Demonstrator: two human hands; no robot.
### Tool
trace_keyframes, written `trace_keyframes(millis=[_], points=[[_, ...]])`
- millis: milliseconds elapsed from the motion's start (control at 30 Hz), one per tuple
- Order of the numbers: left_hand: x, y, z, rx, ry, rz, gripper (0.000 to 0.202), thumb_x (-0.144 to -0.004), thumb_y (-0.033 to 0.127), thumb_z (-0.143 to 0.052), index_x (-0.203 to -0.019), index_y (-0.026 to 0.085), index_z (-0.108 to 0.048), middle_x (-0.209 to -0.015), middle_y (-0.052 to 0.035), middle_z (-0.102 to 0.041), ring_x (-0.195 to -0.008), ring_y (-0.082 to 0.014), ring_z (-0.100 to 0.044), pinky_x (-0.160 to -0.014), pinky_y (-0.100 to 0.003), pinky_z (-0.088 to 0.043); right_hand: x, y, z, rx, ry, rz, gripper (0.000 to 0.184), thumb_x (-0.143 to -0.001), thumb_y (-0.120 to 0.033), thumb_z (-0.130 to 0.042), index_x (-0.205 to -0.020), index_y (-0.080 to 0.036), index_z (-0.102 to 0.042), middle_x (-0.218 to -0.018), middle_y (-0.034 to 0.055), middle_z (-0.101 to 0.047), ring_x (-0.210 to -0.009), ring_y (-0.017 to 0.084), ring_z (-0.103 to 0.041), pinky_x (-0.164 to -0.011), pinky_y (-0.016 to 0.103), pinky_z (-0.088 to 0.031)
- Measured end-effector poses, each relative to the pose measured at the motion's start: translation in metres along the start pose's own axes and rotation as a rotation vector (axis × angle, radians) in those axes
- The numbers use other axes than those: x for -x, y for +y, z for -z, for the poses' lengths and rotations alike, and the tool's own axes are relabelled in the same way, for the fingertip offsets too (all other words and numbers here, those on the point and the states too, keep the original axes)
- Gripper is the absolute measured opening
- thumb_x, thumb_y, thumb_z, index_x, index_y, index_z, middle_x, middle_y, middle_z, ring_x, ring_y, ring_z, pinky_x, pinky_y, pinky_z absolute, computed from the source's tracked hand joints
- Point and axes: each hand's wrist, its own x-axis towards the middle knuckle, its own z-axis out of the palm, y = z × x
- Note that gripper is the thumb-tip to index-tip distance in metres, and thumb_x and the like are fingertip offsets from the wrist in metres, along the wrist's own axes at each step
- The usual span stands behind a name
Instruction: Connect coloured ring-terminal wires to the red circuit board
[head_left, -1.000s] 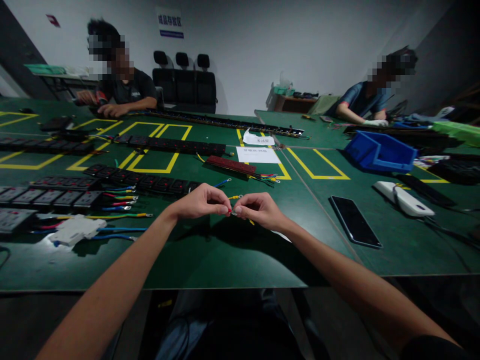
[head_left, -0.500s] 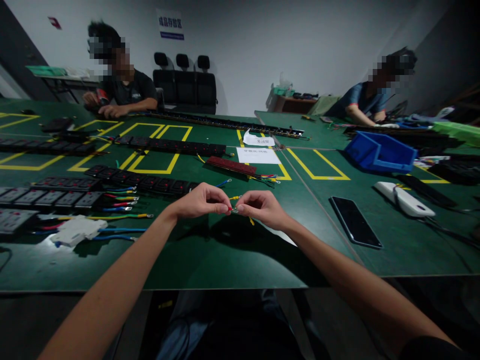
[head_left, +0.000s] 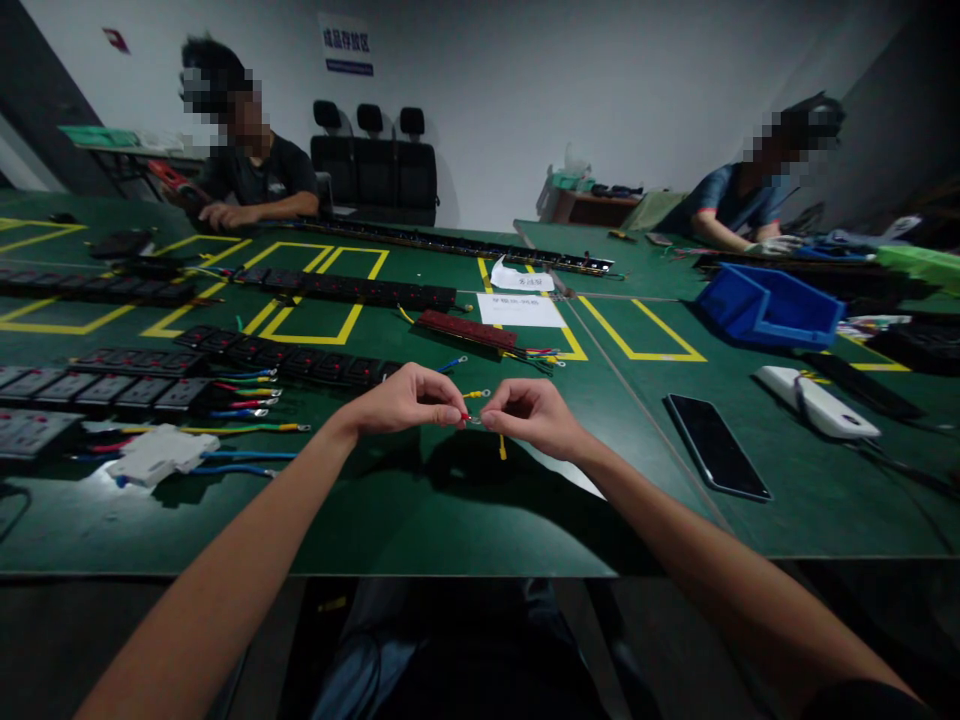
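Note:
Over the near middle of the table, my left hand [head_left: 409,405] is closed in a pinch on a small red-sleeved wire terminal [head_left: 468,418] whose metal end points right. My right hand [head_left: 536,412] pinches close beside that end; what its fingertips hold is too small to make out. A short yellow piece [head_left: 502,448] shows just below the right fingers; whether it hangs from them or lies beyond, I cannot tell. Behind both hands lies a yellow-sleeved ring terminal [head_left: 478,394]. The left fingers come near the end of a black socket strip [head_left: 300,365].
Several socket strips with coloured leads and a white connector block [head_left: 165,455] lie left. A dark red strip [head_left: 466,333] and paper labels [head_left: 521,310] lie ahead. To the right are a phone [head_left: 716,447], a white device [head_left: 814,402] and a blue bin [head_left: 772,308]. Two people sit across the table.
My hands have drawn very slightly apart, so more of the red-sleeved terminal shows between them. The person at the left has raised a red tool.

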Motion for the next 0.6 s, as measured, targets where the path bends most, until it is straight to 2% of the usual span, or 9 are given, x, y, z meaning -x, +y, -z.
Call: trace_keyframes(millis=[200,367,500,600], points=[[-0.0009,-0.0006,-0.0012,-0.032,-0.005,0.007,0.027,-0.083,0.038,-0.079,-0.092,0.012,-0.077,-0.084,-0.0086,-0.077,-0.076,-0.0159,-0.069,-0.072,-0.026,-0.054,-0.0006,-0.0022,0.0039,0.118,0.004,0.009,0.036,-0.077,-0.048,-0.082,-0.077,-0.015,-0.069,-0.065,0.0003,-0.063,-0.054,0.009,-0.049,-0.049,0.022,-0.037],[-0.0012,0.0019,-0.0036,-0.084,0.01,0.017,0.027,-0.086,0.039,-0.076,-0.092,0.012,-0.078,-0.08,-0.008,-0.077,-0.072,-0.0151,-0.068,-0.067,-0.025,-0.052,-0.0005,-0.0017,0.0081,0.278,0.01,0.068,0.033,-0.084,-0.048,-0.075,-0.082,-0.015,-0.073,-0.072,0.0034,-0.069,-0.061,0.012,-0.055,-0.054,0.024,-0.041],[-0.0014,0.0019,-0.0048,-0.122,0.041,-0.004,0.026,-0.087,0.037,-0.073,-0.091,0.013,-0.077,-0.079,-0.0074,-0.076,-0.074,-0.0161,-0.069,-0.071,-0.027,-0.054,0.0006,-0.0036,0.009,0.376,0.02,0.118,0.031,-0.087,-0.047,-0.071,-0.084,-0.016,-0.074,-0.074,0.0043,-0.07,-0.064,0.013,-0.058,-0.059,0.025,-0.044],[-0.0018,0.0003,-0.0046,-0.155,0.02,-0.017,0.024,-0.088,0.036,-0.072,-0.09,0.013,-0.077,-0.079,-0.0067,-0.076,-0.074,-0.0157,-0.069,-0.073,-0.027,-0.053,0.0015,-0.0047,0.0093,0.428,-0.006,0.14,0.029,-0.09,-0.044,-0.069,-0.085,-0.016,-0.073,-0.073,0.0036,-0.07,-0.063,0.013,-0.057,-0.059,0.025,-0.044]])
